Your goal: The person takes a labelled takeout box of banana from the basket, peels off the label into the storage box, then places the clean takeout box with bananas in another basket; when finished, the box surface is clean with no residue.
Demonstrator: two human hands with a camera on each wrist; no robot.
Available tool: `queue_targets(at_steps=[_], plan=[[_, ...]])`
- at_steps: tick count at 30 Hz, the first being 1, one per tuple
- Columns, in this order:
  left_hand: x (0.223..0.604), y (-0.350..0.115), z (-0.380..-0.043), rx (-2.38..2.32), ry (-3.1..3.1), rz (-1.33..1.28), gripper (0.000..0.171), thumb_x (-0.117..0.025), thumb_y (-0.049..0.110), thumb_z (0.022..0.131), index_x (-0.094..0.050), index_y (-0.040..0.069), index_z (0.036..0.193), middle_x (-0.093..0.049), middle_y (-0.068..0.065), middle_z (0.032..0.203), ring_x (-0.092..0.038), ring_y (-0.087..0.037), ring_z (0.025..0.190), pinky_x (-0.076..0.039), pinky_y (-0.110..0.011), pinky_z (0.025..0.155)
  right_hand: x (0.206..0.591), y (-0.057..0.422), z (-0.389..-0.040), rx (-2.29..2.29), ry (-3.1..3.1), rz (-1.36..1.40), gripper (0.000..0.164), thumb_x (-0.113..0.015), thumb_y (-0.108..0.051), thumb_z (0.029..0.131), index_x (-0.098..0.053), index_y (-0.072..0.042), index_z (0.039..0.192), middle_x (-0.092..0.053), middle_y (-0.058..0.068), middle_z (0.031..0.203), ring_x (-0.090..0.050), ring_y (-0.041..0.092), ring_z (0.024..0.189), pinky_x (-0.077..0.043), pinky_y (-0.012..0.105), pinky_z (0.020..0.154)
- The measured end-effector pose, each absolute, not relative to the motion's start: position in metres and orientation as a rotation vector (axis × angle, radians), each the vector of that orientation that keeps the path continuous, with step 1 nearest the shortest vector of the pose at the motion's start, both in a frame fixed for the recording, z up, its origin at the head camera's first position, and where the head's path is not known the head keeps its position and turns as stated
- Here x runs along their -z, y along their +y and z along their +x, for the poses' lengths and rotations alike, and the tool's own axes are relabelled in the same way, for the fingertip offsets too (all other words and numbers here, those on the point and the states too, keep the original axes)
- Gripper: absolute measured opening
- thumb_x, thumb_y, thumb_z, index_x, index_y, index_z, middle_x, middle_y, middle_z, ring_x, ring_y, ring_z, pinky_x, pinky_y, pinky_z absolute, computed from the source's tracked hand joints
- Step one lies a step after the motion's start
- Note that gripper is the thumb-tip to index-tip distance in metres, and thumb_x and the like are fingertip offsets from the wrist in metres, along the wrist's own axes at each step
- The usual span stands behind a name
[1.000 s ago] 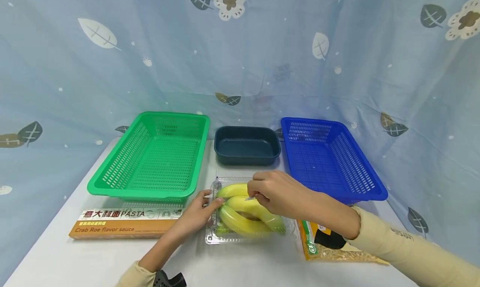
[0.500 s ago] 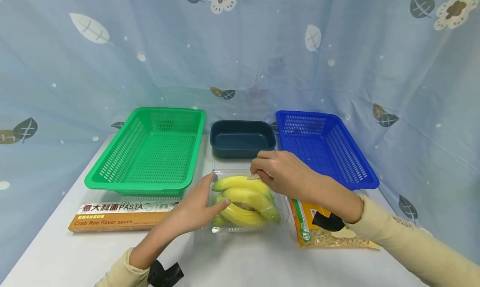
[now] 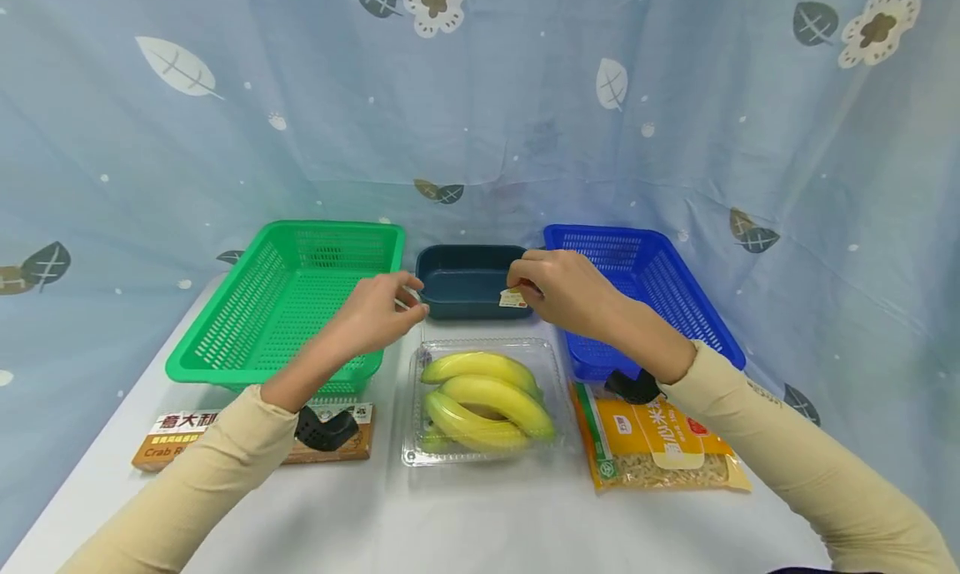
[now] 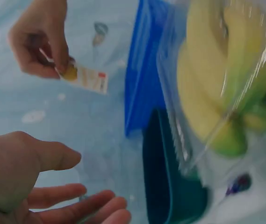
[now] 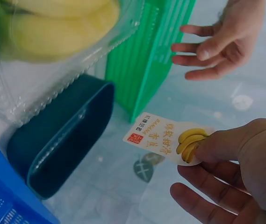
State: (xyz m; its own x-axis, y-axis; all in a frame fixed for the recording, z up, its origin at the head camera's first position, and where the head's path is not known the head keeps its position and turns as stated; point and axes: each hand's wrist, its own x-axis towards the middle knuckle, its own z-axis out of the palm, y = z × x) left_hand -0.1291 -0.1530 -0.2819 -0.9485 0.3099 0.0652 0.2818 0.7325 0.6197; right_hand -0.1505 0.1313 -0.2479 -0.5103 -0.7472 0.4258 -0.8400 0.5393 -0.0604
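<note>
A banana label point(image 3: 513, 298) is pinched between thumb and fingertip of the right hand point(image 3: 562, 287); in the head view it is seen against the near right corner of the dark tray point(image 3: 461, 310), which is set by the worktop's point(image 3: 450, 524) back edge. Nothing is held by the left hand point(image 3: 378, 316): its fingers are spread loosely, thumb apart, by the green basket's point(image 3: 255, 376) right rim.

The bananas point(image 3: 495, 403) are enclosed in the clear box point(image 3: 412, 455), between the worktop's left and right edges and in front of the tray. Judging by this, the lifting of the label clear of the box is done; the label is not yet laid down anywhere. No item is seen in the tray or green basket; the blue basket point(image 3: 678, 303) is partly hidden.
</note>
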Motion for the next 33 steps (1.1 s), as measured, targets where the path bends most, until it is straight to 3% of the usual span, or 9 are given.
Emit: queue_targets(at_steps=[9,15,20,22,24,27,31,33], plan=[[0.285,-0.152,-0.193,-0.912,2.935,0.346,0.044,-0.061,0.02,0.1,-0.052,0.002,0.139,-0.066,-0.019,0.118,-0.067,-0.031,0.098,-0.056,-0.044,0.077,0.263,0.122,-0.192,-0.397,-2.539,1.263,0.013,-0.064,0.004,0.092,-0.072,-0.006,0.09,-0.066,0.004,0.08,-0.052,0.015,0.063,-0.047,0.03,0.058],[0.299,-0.145,-0.227,-0.807,2.944,0.317,0.044,-0.059,0.018,0.1,-0.051,0.001,0.14,-0.064,-0.017,0.106,-0.062,-0.025,0.073,-0.049,-0.038,0.061,0.271,0.114,-0.218,-0.393,-2.582,1.252,0.016,-0.061,0.007,0.09,-0.073,-0.005,0.088,-0.068,0.006,0.081,-0.054,0.015,0.06,-0.047,0.03,0.056],[0.306,-0.138,-0.248,-0.699,2.957,0.337,0.048,-0.059,0.015,0.099,-0.047,-0.003,0.142,-0.061,-0.022,0.124,-0.059,-0.024,0.069,-0.047,-0.037,0.061,0.276,0.108,-0.236,-0.382,-2.639,1.23,0.015,-0.064,0.005,0.091,-0.075,-0.004,0.092,-0.071,0.007,0.085,-0.06,0.015,0.063,-0.052,0.03,0.059],[0.309,-0.135,-0.256,-0.646,2.951,0.329,0.05,-0.059,0.014,0.099,-0.045,-0.004,0.144,-0.06,-0.023,0.123,-0.058,-0.023,0.066,-0.046,-0.036,0.059,0.279,0.105,-0.244,-0.378,-2.657,1.225,0.013,-0.065,0.004,0.092,-0.075,-0.004,0.093,-0.071,0.008,0.087,-0.061,0.015,0.065,-0.053,0.031,0.061],[0.313,-0.133,-0.264,-0.593,2.941,0.313,0.05,-0.059,0.013,0.099,-0.044,-0.004,0.144,-0.064,-0.021,0.109,-0.055,-0.022,0.061,-0.044,-0.035,0.055,0.282,0.104,-0.251,-0.371,-2.668,1.216,0.011,-0.066,0.003,0.092,-0.075,-0.004,0.094,-0.071,0.009,0.087,-0.062,0.017,0.067,-0.054,0.032,0.062],[0.319,-0.128,-0.275,-0.505,2.94,0.307,0.038,-0.06,0.01,0.098,-0.053,-0.004,0.133,-0.062,-0.016,0.09,-0.053,-0.021,0.058,-0.041,-0.033,0.051,0.286,0.102,-0.263,-0.358,-2.677,1.201,0.01,-0.067,0.003,0.091,-0.075,-0.003,0.093,-0.071,0.009,0.087,-0.063,0.018,0.069,-0.054,0.033,0.064],[0.327,-0.123,-0.287,-0.424,2.978,0.332,0.015,-0.063,0.007,0.096,-0.064,-0.001,0.108,-0.061,-0.012,0.084,-0.057,-0.022,0.063,-0.045,-0.033,0.054,0.293,0.1,-0.278,-0.364,-2.708,1.177,0.011,-0.067,0.005,0.09,-0.075,-0.001,0.092,-0.071,0.01,0.087,-0.064,0.019,0.07,-0.055,0.034,0.065],[0.331,-0.122,-0.291,-0.407,2.996,0.348,0.012,-0.066,0.007,0.095,-0.065,0.0,0.105,-0.062,-0.012,0.085,-0.061,-0.024,0.066,-0.048,-0.034,0.055,0.297,0.099,-0.286,-0.378,-2.734,1.157,0.01,-0.067,0.005,0.089,-0.075,-0.001,0.092,-0.071,0.01,0.087,-0.064,0.019,0.071,-0.055,0.034,0.066]])
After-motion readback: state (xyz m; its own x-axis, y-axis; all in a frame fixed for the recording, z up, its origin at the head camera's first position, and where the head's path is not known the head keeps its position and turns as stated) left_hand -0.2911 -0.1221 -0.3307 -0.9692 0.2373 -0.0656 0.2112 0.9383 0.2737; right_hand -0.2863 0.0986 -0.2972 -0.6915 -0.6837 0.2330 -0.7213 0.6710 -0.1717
